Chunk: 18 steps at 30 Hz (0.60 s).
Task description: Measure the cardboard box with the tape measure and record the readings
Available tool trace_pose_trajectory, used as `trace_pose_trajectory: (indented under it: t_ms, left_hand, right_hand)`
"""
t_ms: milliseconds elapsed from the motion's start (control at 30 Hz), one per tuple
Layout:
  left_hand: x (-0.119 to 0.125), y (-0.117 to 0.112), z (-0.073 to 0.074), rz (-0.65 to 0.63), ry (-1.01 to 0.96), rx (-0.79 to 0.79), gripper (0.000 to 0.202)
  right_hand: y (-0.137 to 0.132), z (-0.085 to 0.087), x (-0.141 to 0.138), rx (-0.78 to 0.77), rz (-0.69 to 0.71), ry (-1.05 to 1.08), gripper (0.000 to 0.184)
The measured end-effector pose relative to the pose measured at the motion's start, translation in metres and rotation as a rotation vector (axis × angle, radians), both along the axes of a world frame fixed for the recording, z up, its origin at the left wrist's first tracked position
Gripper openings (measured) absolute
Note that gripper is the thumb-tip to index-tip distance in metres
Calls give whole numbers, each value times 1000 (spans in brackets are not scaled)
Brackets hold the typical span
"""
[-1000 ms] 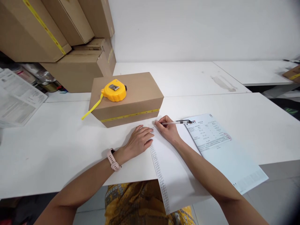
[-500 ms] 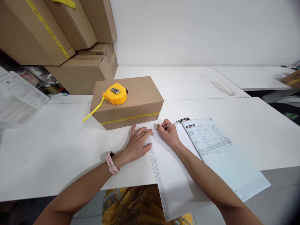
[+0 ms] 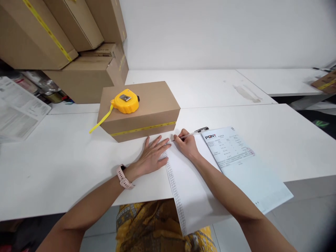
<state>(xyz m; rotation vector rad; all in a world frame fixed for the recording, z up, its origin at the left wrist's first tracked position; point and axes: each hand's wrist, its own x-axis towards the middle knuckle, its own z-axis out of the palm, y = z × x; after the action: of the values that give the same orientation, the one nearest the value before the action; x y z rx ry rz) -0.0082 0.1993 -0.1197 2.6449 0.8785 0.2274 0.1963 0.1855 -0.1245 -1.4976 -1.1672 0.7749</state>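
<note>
My right hand is closed around a pen, its tip resting near the top of a long white sheet printed with a column of small figures. My left hand lies flat with fingers spread, pressing the sheet's top left corner onto the white table. Just beyond both hands stands a brown cardboard box with a yellow tape stripe. A yellow tape measure rests on top of it, a short length of blade hanging off the left side.
A pale blue printed form lies right of the white sheet, overhanging the table edge. Large cardboard boxes are stacked at the back left, with papers beside them. More white tables extend to the right, against a white wall.
My left hand's fingers have spread out flat on the sheet. The pen has tilted so its cap end points further away. The view shifted slightly.
</note>
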Motion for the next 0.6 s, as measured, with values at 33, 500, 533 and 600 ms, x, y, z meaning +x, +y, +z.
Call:
trace_pose_trajectory:
  t_ms: [33, 500, 533, 600]
  left_hand:
    - [0, 0, 0, -6, 3, 3, 49]
    - [1, 0, 4, -30, -11, -6, 49]
    - [1, 0, 4, -32, -13, -3, 49]
    - [1, 0, 3, -30, -10, -5, 49]
  right_hand:
    - [0, 0, 0, 10, 3, -3, 33]
    - [0, -2, 0, 14, 22, -26, 36]
    - [0, -2, 0, 13, 23, -28, 35]
    - [0, -1, 0, 13, 21, -34, 34]
